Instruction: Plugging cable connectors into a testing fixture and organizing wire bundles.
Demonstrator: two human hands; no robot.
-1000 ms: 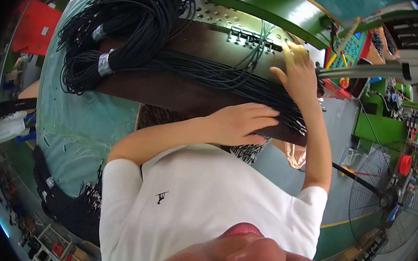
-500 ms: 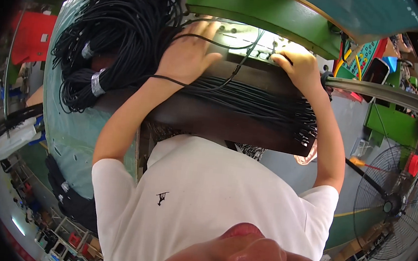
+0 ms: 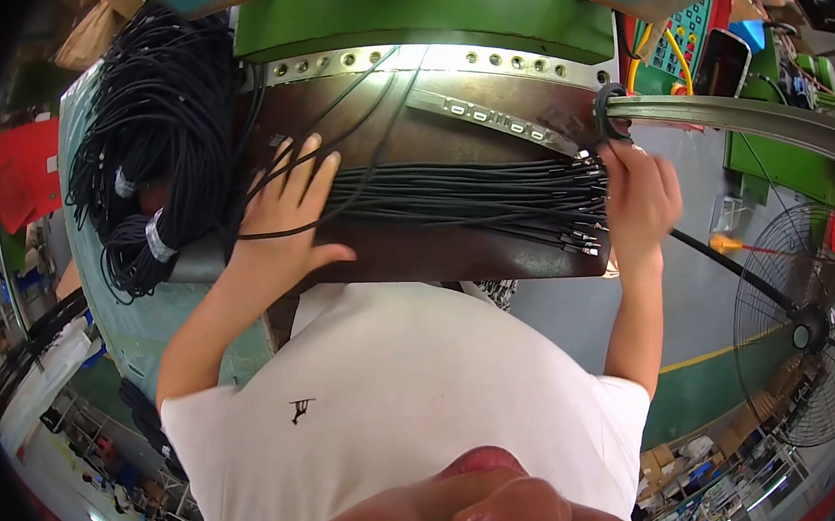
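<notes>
A row of thin black cables (image 3: 464, 193) lies side by side across a dark brown metal plate, the desk (image 3: 468, 255) of a green machine (image 3: 411, 19), running from nine o'clock to three o'clock. The left hand (image 3: 287, 208) lies flat on the cables at their nine o'clock end, its fingers (image 3: 309, 155) spread apart and pressing down, with one loose cable looped over the hand. The right hand (image 3: 640, 197) is at the three o'clock end, where the cables' small metal plug tips (image 3: 580, 241) reach the plate's edge; its fingers are curled together around the cable ends, though how tightly cannot be told.

At nine o'clock from the left hand, big coils of black cable (image 3: 153, 135) hang in a heap, bound with white tape bands (image 3: 156, 233) that look like labels; their marking is too small to read. A brown cardboard box (image 3: 93, 28) sits at eleven o'clock behind the coils. At two o'clock stands a teal control panel (image 3: 686, 30) with a yellow cable (image 3: 692, 76) and a dark flat screen (image 3: 723, 59).

A bright strip of drilled steel (image 3: 437, 61) runs along the plate's twelve o'clock side. The room is a workshop with a grey floor (image 3: 705, 298) marked by a yellow line (image 3: 715, 354), and a black wire-caged standing fan (image 3: 813, 329) at three o'clock.
</notes>
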